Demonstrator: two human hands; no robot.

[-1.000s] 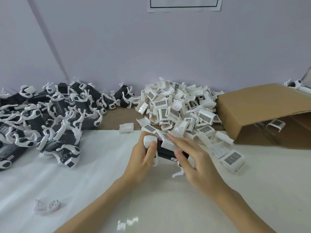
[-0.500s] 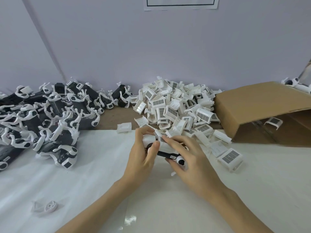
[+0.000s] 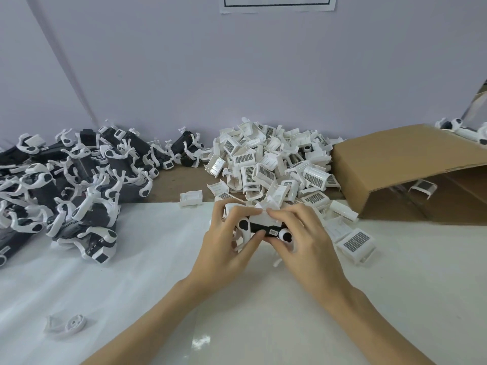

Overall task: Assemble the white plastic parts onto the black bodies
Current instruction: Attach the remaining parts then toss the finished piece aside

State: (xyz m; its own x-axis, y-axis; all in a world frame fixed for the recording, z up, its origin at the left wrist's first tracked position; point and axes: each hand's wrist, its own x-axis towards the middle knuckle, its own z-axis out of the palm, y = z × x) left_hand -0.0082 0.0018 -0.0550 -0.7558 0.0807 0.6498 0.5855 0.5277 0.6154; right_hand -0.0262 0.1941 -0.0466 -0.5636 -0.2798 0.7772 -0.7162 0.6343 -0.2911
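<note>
One black plastic body with white end caps (image 3: 259,227) held by both hands: left hand (image 3: 226,243) and right hand (image 3: 308,241) fingers curl round it, pressing one white ribbed plastic cover (image 3: 264,218) on. One brown cardboard box (image 3: 405,164) lies right.

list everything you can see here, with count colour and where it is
black body: one, black with white ends, held in both hands at centre
white plastic part: one, white, on top of the held body
pile of white parts: many, white with dark grilles, behind the hands
pile of black bodies: many, black with white arms, far left
cardboard box: one, brown, lying on its side at right
loose white piece: one, white, near left on the table
table: one, white cover
paper sheet: one, white, on the wall
left hand: grips the body's left end
right hand: grips the right end, fingertips on the white part
</note>
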